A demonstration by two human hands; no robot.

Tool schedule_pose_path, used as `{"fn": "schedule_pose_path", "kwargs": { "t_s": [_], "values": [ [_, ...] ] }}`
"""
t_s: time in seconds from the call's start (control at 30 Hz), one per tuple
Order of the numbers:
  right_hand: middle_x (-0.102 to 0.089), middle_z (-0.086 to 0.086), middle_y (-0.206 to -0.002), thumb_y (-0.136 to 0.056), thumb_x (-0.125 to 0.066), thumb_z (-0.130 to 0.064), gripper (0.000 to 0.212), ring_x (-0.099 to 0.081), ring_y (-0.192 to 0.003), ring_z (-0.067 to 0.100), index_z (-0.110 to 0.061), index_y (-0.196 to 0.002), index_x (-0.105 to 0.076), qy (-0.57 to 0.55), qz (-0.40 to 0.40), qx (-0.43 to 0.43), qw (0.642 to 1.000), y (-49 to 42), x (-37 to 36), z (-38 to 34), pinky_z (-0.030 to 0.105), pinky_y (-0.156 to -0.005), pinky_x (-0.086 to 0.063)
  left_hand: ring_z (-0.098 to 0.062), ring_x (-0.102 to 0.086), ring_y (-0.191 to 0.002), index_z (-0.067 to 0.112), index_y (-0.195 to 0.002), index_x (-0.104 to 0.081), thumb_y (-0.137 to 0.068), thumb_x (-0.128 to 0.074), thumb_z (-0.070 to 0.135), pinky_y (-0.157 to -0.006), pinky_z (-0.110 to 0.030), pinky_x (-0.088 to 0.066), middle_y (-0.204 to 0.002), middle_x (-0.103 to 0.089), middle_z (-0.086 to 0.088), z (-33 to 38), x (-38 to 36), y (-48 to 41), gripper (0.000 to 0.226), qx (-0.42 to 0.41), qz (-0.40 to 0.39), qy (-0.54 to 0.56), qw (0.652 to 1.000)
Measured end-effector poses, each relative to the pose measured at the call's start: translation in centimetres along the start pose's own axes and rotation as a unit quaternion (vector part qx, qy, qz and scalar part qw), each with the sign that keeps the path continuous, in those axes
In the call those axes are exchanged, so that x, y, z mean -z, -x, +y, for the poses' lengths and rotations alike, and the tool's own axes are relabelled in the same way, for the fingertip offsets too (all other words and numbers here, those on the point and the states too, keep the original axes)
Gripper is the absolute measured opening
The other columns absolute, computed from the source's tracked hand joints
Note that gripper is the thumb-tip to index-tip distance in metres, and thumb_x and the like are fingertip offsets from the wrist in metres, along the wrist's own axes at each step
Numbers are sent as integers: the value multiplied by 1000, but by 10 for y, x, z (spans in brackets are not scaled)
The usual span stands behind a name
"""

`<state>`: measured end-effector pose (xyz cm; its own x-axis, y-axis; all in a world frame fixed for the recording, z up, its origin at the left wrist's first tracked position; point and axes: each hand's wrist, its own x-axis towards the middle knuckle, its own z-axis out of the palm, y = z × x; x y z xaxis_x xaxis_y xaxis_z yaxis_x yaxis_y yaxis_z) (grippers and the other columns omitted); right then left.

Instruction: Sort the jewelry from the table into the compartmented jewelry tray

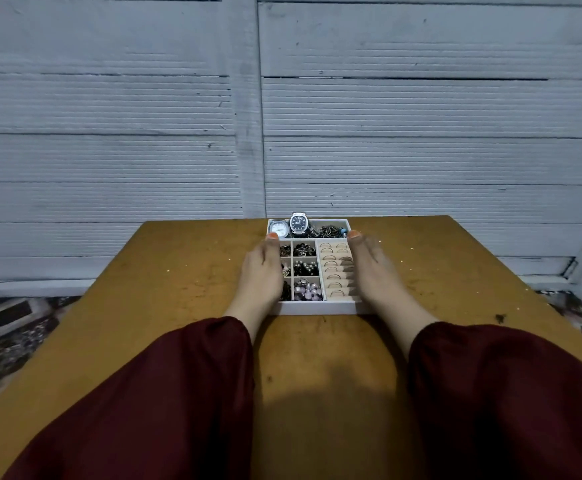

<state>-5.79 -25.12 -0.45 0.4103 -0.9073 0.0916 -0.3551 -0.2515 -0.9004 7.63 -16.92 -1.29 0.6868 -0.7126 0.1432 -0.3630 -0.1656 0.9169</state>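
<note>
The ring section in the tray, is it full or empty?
Nearly full: rings stand in almost every visible beige slot of the tray. The right hand hides its right edge.

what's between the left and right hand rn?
Head view: the jewelry tray fills the gap between left hand and right hand, with its bead compartments and ring rows showing.

Tray (pixel 317 308) on table (pixel 178 306) far edge, watches (pixel 298 225) in back compartment, rings (pixel 334 268) right.
</note>
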Motion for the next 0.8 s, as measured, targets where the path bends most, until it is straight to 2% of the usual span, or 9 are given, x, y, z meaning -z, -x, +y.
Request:
{"fn": "schedule_pose_path", "kwargs": {
  "t_s": [0.07, 0.13, 0.2, 0.3, 0.4, 0.47, 0.53, 0.67, 0.8],
  "values": [
    [-51, 5, -113, -101, -26, -45, 54, -49, -105, 21, -9, -141, -36, -8, -2, -1, 1000, 0, -2, 0, 25, -87, -36, -13, -51, -86, 3, -130, -49, -103, -23, 41, -80, -23, -32, -85, -54, 4, -1, 1, -2, 54, -6, -5, -1, 1000],
    [-56, 2, -107, -100, -27, -50, 56, -55, -99, 23, -12, -139, -37, -18, 5, 5, 1000, -4, -6, 3, 36, -94, -45, -16, -51, -94, 4, -132, -49, -103, -23, 41, -83, -24, -33, -99, -58, -5, -2, 1, -3, 54, -14, -4, 1, 1000],
    [-61, 9, -115, -98, -27, -54, 58, -58, -105, 28, -15, -139, -37, -23, 4, 11, 1000, -4, -7, 5, 47, -95, -47, -21, -54, -99, 2, -129, -51, -103, -23, 40, -82, -24, -33, -100, -58, -8, -1, 1, -3, 54, -12, 1, 1, 1000],
    [-57, 12, -129, -94, -27, -62, 68, -54, -118, 31, -16, -144, -32, -25, -5, 6, 1000, 2, -6, 6, 52, -101, -43, -25, -59, -101, -2, -124, -53, -103, -23, 39, -81, -28, -38, -100, -63, -13, 1, 3, 1, 55, -13, 3, 12, 1000],
    [-57, 7, -128, -97, -29, -55, 54, -54, -117, 25, -19, -137, -40, -28, -5, 14, 999, 14, -2, 6, 46, -103, -42, -18, -54, -107, 2, -129, -51, -103, -24, 36, -83, -21, -30, -101, -57, 0, 2, 4, 10, 50, -7, 3, 15, 1000],
    [-53, -3, -122, -99, -29, -49, 53, -49, -118, 16, -16, -138, -40, -27, -1, 16, 1000, 23, 1, 6, 33, -106, -35, -16, -51, -109, 4, -129, -51, -103, -25, 36, -84, -20, -30, -109, -60, -3, 1, 5, 17, 48, -6, 9, 20, 1000],
    [-46, -8, -122, -100, -29, -46, 48, -43, -113, 10, -17, -136, -42, -22, 2, 21, 1000, 36, 6, 3, 23, -95, -29, -19, -50, -116, 4, -130, -52, -103, -26, 37, -93, -24, -34, -126, -58, -9, 0, 7, 26, 50, -7, 7, 27, 1000],
    [-50, -2, -131, -99, -32, -47, 45, -45, -117, 14, -21, -133, -46, 18, 15, 42, 999, 61, 20, 1, 28, -94, -34, -21, -45, -129, 10, -135, -49, -100, -25, 43, -108, -31, -32, -139, -51, -8, 9, 22, 58, 54, -22, 9, 26, 999],
    [-49, -9, -122, -98, -40, -39, 34, -45, -118, 7, -26, -126, -52, -17, 67, 101, 992, 102, 50, -18, 21, -93, -34, -2, -40, -129, 17, -140, -44, -99, -29, 40, -99, -7, -25, -143, -45, 2, 22, 51, 112, 49, -83, 50, 31, 995]
  ]
}}
